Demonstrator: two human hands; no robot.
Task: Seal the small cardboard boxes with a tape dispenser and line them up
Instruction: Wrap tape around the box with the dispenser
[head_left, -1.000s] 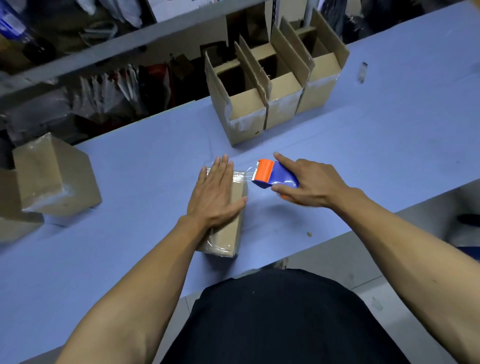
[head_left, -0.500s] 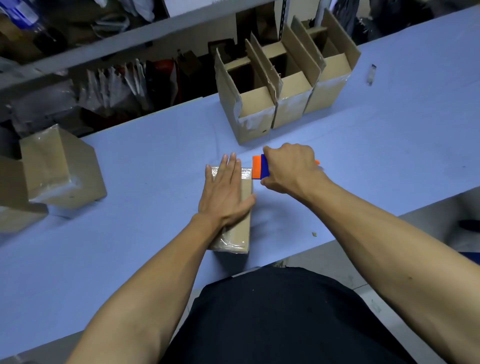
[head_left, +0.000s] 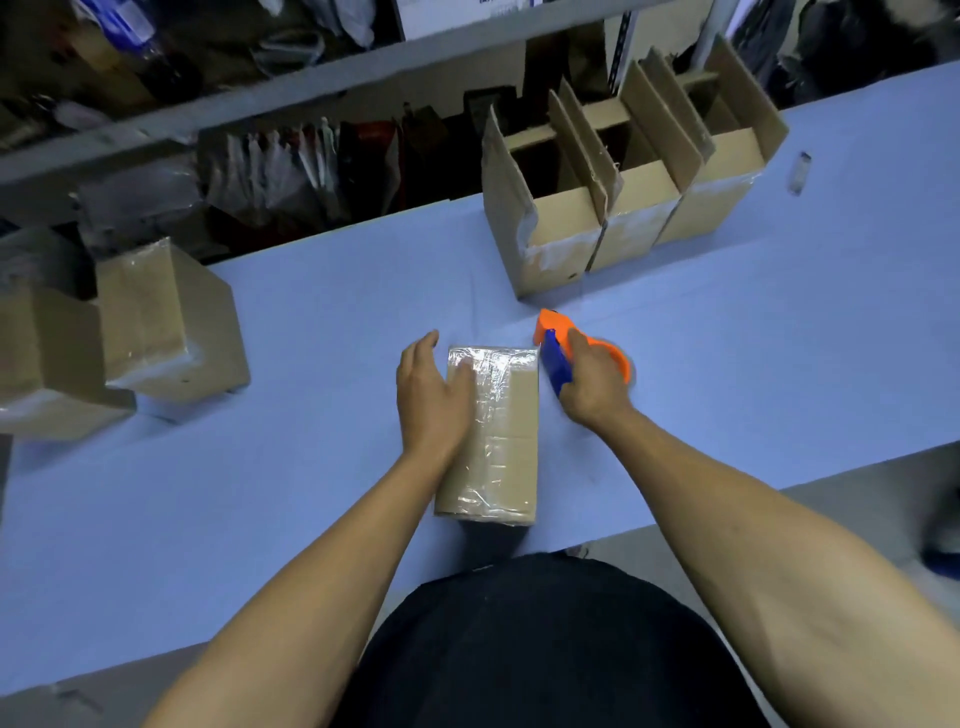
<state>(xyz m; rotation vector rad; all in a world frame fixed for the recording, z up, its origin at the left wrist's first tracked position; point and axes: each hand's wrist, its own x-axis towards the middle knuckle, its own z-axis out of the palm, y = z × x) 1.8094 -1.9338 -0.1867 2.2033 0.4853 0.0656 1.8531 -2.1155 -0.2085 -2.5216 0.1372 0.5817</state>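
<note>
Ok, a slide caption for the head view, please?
Left hand steadies a taped cardboard box while right hand grips the tape dispenser beside it.

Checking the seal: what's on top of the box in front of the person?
Clear tape runs along the top of the box, over the flap seam. The left hand rests on its left edge, hiding the part beneath. Contents cannot be seen.
</note>
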